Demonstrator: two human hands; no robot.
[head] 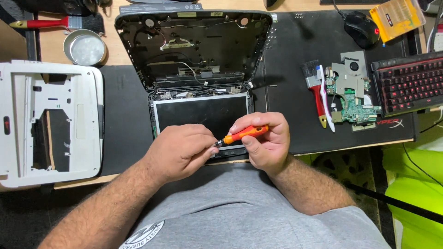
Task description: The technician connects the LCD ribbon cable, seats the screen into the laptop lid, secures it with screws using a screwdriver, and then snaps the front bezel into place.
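Tilted, the orange screwdriver [242,134] points lower-left from right hand [265,143].

This is a repair workbench for electronics. An opened laptop [198,78], a loose circuit board [355,103] and brushes [316,92] lie on a black mat [295,55].

1 screwdriver [243,133], 1 opened laptop [194,50], 2 brushes [316,92], 1 tin [85,47], 1 keyboard [410,83].

Orange screwdriver [243,134] (black tip), white panel [27,92].
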